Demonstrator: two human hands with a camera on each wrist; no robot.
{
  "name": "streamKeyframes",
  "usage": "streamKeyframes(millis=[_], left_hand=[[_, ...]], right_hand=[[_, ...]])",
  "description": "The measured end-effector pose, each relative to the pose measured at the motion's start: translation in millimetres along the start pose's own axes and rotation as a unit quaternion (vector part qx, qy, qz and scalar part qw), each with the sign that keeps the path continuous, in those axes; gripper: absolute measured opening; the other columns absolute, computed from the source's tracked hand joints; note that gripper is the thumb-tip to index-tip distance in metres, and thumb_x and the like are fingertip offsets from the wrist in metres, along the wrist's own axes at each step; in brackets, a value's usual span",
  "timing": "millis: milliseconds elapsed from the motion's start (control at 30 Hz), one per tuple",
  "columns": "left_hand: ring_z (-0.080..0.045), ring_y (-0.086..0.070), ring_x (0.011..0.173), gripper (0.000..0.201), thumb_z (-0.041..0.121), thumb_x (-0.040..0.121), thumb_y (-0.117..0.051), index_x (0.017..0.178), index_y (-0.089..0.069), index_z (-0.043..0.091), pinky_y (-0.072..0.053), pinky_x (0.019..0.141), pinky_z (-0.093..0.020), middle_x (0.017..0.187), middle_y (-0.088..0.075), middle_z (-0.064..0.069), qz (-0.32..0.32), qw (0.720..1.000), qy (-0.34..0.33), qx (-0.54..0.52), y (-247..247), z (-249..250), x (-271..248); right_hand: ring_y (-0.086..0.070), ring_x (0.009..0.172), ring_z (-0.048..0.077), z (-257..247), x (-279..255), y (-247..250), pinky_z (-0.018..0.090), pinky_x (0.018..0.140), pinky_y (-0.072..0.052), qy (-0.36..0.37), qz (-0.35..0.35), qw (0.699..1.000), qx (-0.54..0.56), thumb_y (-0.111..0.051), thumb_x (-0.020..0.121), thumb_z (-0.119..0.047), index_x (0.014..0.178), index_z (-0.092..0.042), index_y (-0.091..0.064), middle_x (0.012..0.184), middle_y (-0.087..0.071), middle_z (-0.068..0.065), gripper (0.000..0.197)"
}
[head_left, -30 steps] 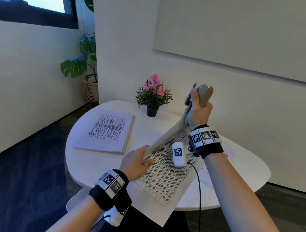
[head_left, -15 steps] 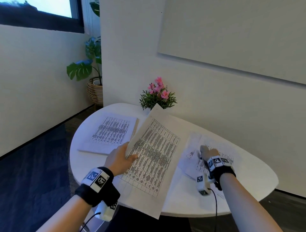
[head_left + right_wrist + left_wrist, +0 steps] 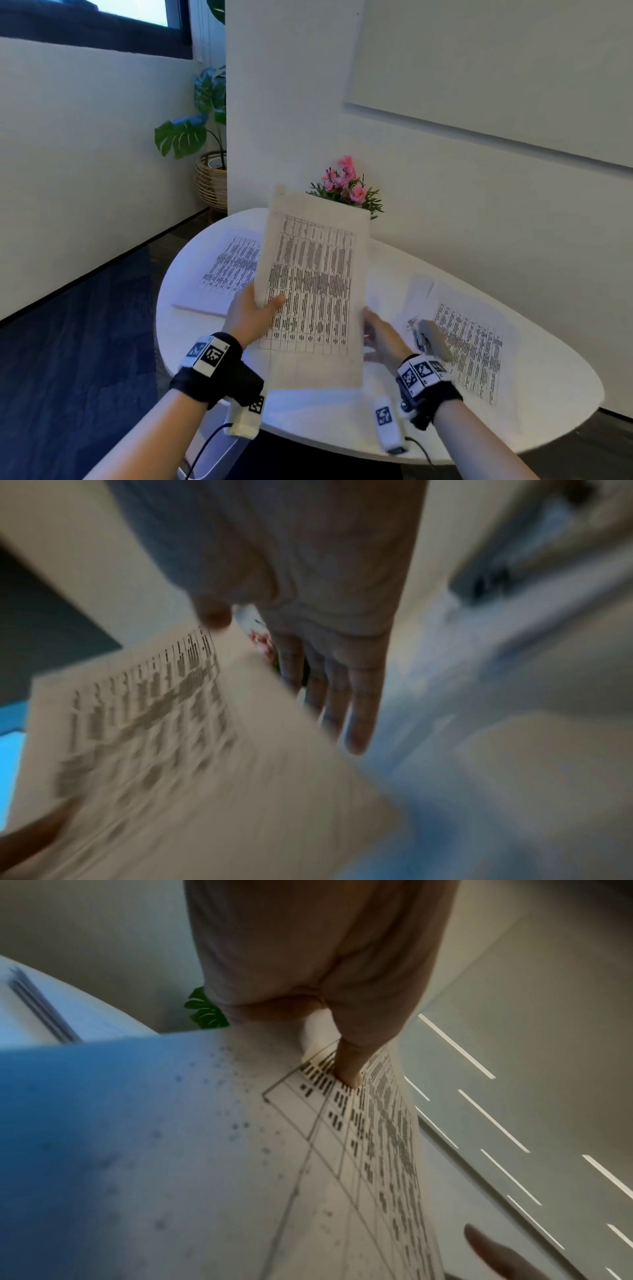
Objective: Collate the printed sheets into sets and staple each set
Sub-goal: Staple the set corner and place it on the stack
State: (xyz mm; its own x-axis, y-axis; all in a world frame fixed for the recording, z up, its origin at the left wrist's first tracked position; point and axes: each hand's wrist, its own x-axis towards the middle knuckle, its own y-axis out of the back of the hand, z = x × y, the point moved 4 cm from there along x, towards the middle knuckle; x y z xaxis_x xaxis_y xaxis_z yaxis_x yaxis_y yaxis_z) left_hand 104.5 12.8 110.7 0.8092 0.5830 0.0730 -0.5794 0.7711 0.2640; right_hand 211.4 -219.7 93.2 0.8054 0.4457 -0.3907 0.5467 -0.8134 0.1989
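Observation:
My left hand (image 3: pixel 255 317) grips a set of printed sheets (image 3: pixel 315 284) by its left edge and holds it raised, nearly upright, over the white table (image 3: pixel 548 383). In the left wrist view the thumb (image 3: pixel 346 1066) presses on the printed table of the set (image 3: pixel 359 1164). My right hand (image 3: pixel 375 334) is open with straight fingers (image 3: pixel 356 710) at the right edge of the set (image 3: pixel 164 737); I cannot tell whether it touches the paper. The grey stapler (image 3: pixel 432 338) lies on loose printed sheets (image 3: pixel 476 349) on the right of the table.
A stack of printed sheets (image 3: pixel 229 267) lies on the left of the table. A small pot of pink flowers (image 3: pixel 346 187) stands at the back by the wall. A big leafy plant in a wicker basket (image 3: pixel 210 174) stands on the floor at the far left.
My right hand has put the stapler down on the right-hand sheets and come back to the set. My left hand has swung the set from slanting over the table to nearly upright.

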Motion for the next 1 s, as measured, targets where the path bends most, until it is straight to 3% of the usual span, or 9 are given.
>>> streamKeyframes(millis=[133, 233, 300, 367, 433, 567, 767, 867, 1000], left_hand=[[-0.019, -0.066, 0.09, 0.03, 0.024, 0.087, -0.068, 0.114, -0.06, 0.017, -0.054, 0.083, -0.04, 0.098, -0.069, 0.002, 0.036, 0.999, 0.015, -0.029, 22.4, -18.1, 12.8], [-0.018, -0.067, 0.092, 0.018, 0.03, 0.094, -0.057, 0.108, -0.061, 0.019, -0.053, 0.081, -0.036, 0.102, -0.069, 0.002, 0.047, 0.998, 0.011, 0.026, 44.9, -44.2, 18.3], [-0.018, -0.067, 0.089, 0.019, 0.03, 0.098, -0.047, 0.106, -0.06, 0.02, -0.049, 0.077, -0.032, 0.101, -0.067, 0.005, 0.079, 0.994, 0.034, 0.061, 64.4, -70.6, 17.8], [-0.021, -0.063, 0.096, 0.018, 0.028, 0.097, -0.047, 0.107, -0.061, 0.021, -0.045, 0.084, -0.034, 0.108, -0.064, 0.002, 0.131, 0.981, 0.06, 0.133, 86.2, -100.3, 13.2], [-0.027, -0.051, 0.114, 0.026, 0.019, 0.091, -0.056, 0.116, -0.061, 0.014, -0.04, 0.097, -0.039, 0.125, -0.054, -0.01, 0.18, 0.96, 0.077, 0.2, 103.6, -126.7, 6.4], [-0.034, -0.035, 0.127, 0.043, 0.012, 0.086, -0.063, 0.127, -0.055, 0.006, -0.029, 0.108, -0.044, 0.138, -0.038, -0.015, 0.195, 0.944, 0.106, 0.245, 109.2, -155.3, -8.4], [-0.033, -0.036, 0.128, 0.037, 0.017, 0.092, -0.055, 0.129, -0.054, 0.012, -0.033, 0.106, -0.043, 0.146, -0.024, -0.01, 0.187, 0.953, 0.106, 0.213, 98.0, -166.9, -10.1], [-0.03, -0.039, 0.126, 0.036, 0.018, 0.092, -0.056, 0.128, -0.055, 0.013, -0.035, 0.105, -0.042, 0.146, -0.024, -0.007, 0.195, 0.956, 0.097, 0.195, 98.7, -169.3, -10.9], [-0.028, -0.04, 0.126, 0.036, 0.019, 0.093, -0.055, 0.128, -0.055, 0.015, -0.034, 0.105, -0.041, 0.147, -0.023, -0.006, 0.204, 0.956, 0.098, 0.184, 97.0, -168.8, -11.7]], right_hand=[[-0.059, 0.072, 0.015, -2.7, 2.1, -30.9, 0.03, 0.061, -0.048, 0.05, -0.006, 0.993, -0.102, -0.039, 0.102, -0.019, 0.117, -0.006, -0.055, 0.095, -0.058, 0.008, 0.026], [-0.052, 0.109, 0.035, -24.6, 16.5, -38.0, 0.046, 0.092, -0.043, 0.077, 0.044, 0.985, -0.15, -0.035, 0.102, -0.011, 0.131, 0.004, -0.042, 0.115, -0.049, 0.019, 0.034], [-0.057, 0.094, 0.034, -38.6, 32.2, -45.2, 0.048, 0.075, -0.05, 0.099, 0.057, 0.984, -0.14, -0.034, 0.101, -0.01, 0.13, 0.0, -0.046, 0.118, -0.055, 0.02, 0.032], [-0.054, 0.074, 0.027, -48.7, 52.0, -53.7, 0.033, 0.051, -0.047, 0.105, 0.065, 0.985, -0.116, -0.034, 0.101, -0.011, 0.123, -0.004, -0.049, 0.111, -0.057, 0.021, 0.028], [-0.055, 0.077, 0.027, -52.9, 78.1, -65.8, 0.028, 0.047, -0.047, 0.086, 0.06, 0.991, -0.082, -0.034, 0.1, -0.012, 0.121, -0.005, -0.048, 0.111, -0.056, 0.018, 0.027], [-0.058, 0.095, 0.037, -46.1, 137.1, -102.8, 0.046, 0.077, -0.051, 0.031, 0.023, 0.996, -0.08, -0.039, 0.097, -0.014, 0.118, -0.005, -0.05, 0.116, -0.057, 0.017, 0.026], [-0.044, 0.072, 0.024, -54.0, 152.0, -151.2, 0.032, 0.063, -0.035, -0.011, 0.049, 0.991, -0.124, -0.039, 0.093, -0.001, 0.095, -0.006, -0.046, 0.072, -0.043, 0.01, 0.009], [-0.048, 0.09, 0.025, -49.4, 151.3, -164.2, 0.028, 0.075, -0.035, -0.021, 0.034, 0.981, -0.19, -0.04, 0.096, -0.005, 0.12, -0.005, -0.049, 0.092, -0.052, 0.014, 0.026], [-0.05, 0.082, 0.026, -37.3, 156.3, -170.8, 0.035, 0.078, -0.048, -0.039, 0.046, 0.973, -0.223, -0.039, 0.093, -0.001, 0.13, -0.008, -0.038, 0.115, -0.051, 0.021, 0.038]])
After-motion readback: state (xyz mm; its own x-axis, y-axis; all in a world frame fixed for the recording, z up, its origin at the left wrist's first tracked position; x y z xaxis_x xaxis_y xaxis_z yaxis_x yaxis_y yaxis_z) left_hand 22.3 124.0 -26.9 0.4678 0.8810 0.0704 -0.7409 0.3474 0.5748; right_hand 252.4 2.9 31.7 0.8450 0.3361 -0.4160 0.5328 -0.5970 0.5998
